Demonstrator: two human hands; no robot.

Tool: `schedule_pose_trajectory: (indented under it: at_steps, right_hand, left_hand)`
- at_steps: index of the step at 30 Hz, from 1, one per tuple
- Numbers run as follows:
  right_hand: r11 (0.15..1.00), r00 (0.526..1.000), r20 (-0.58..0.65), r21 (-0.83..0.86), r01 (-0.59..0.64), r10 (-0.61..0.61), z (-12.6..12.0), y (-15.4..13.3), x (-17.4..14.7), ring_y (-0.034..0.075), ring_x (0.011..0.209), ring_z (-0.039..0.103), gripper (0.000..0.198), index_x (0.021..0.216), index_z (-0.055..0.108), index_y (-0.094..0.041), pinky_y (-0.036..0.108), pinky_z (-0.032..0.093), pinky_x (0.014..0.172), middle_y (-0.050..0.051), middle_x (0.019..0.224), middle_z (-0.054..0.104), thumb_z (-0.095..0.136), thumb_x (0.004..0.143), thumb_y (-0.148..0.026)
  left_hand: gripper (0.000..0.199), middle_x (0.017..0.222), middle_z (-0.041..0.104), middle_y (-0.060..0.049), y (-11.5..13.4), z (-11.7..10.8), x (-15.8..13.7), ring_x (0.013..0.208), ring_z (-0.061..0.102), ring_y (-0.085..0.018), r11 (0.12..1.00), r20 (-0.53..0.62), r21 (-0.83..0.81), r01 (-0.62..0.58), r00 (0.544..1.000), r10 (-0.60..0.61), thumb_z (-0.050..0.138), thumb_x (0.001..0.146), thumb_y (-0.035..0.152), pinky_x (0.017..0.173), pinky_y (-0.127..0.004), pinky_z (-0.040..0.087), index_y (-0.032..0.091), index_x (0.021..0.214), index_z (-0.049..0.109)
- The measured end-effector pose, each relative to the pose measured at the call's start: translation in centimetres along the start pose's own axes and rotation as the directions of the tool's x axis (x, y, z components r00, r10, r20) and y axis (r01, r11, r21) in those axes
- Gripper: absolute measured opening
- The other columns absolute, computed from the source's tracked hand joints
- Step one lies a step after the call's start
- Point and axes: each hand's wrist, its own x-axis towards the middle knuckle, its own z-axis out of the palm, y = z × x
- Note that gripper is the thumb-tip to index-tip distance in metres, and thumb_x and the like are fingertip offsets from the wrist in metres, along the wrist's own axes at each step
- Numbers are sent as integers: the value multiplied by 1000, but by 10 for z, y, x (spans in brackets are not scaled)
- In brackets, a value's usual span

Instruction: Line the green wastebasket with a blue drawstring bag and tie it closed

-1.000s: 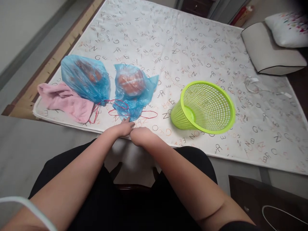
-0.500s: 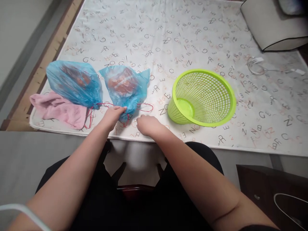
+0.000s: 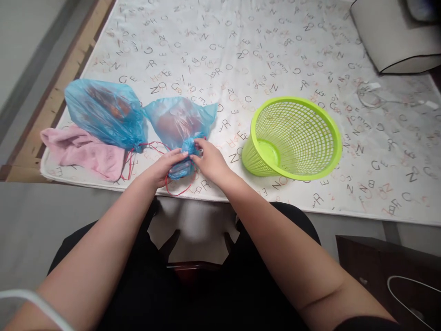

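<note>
A translucent blue plastic bag with something brownish inside lies in front of me. Both hands grip its gathered neck: my left hand from the left, my right hand from the right, fingers closed on the plastic. A red drawstring loops below the neck near the table edge. To the left rests a second blue bag, its neck cinched, also with brownish contents and a red string. A folded pink cloth lies partly under that second bag.
A lime-green mesh basket stands tilted to the right of my hands. A beige bag sits at the far right corner, with a white cable near it. The table wears a letter-printed cloth; its front edge is close to my lap.
My right hand has moved up and left onto the bag's neck. My left hand still holds the neck, which is now bunched between both hands. The red loop has shifted below the neck.
</note>
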Motion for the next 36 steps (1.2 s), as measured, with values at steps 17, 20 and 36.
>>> schedule_pose_trajectory:
  at_steps: [17, 20, 36]
  right_hand:
    - [994, 995, -65, 91, -67, 73, -7, -10, 1, 17, 85, 61, 30, 113, 56, -22, 33, 48, 85, -1, 95, 64, 68, 87, -30]
    - [999, 998, -56, -5, -34, 34, -13, -5, 1, 18, 87, 60, 18, 106, 60, -22, 32, 47, 85, 0, 95, 65, 58, 88, -20]
    - [937, 968, -219, -348, 38, -121, -24, -5, -4, 33, 128, 49, 31, 123, 69, -23, 49, 44, 105, 15, 135, 56, 55, 95, -23]
  left_hand:
    - [24, 81, 75, -5, -6, -7, 11, 69, 66, -17, 981, -116, 102, -167, 977, 179, 83, 75, 36, 66, -27, 53, 16, 83, 74]
    - [25, 85, 75, -5, -9, -13, 14, 71, 67, -18, 971, -103, 159, -179, 975, 196, 80, 79, 39, 67, -27, 54, 16, 89, 74]
    - [22, 88, 76, -3, -11, -21, 25, 77, 69, -19, 940, -265, 175, -292, 906, 331, 77, 78, 37, 69, -27, 56, 18, 91, 75]
